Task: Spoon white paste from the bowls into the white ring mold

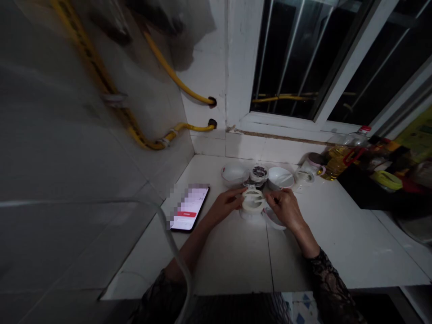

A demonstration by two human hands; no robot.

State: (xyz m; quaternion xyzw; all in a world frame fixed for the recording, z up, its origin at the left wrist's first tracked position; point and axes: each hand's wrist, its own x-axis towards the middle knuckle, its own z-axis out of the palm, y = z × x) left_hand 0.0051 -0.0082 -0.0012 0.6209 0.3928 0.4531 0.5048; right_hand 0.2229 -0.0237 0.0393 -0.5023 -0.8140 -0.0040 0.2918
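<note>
1. The pale-rimmed container (252, 209) stands on the bench (232, 256) between left hand (229, 202) and right hand (286, 209), probably for steadiness; the bowl (281, 177) at its one o'clock seems placed (sensibly) within reach.
2. Left fingers, narrowly set, touch its rim at nine o'clock; whether they grip, I cannot tell.
3. Right fingers curl at three o'clock, hold unclear.

Dim kitchen corner, pale bench (236, 261). Left hand (229, 201) with fingers at near-white round container (253, 209), right hand (286, 210) at its other side; exact grip too murky to tell. Clear-looking dish (276, 221) partly behind right hand. Phone (191, 211), screen lit, off to left. Row at back: pale bowl (232, 174), dark-patterned jar or tub (259, 173), white bowl (278, 174). Oil bottle (332, 163) farther right, yellow pipe (135, 130) on wall, barred window (290, 54) above bench.
</note>
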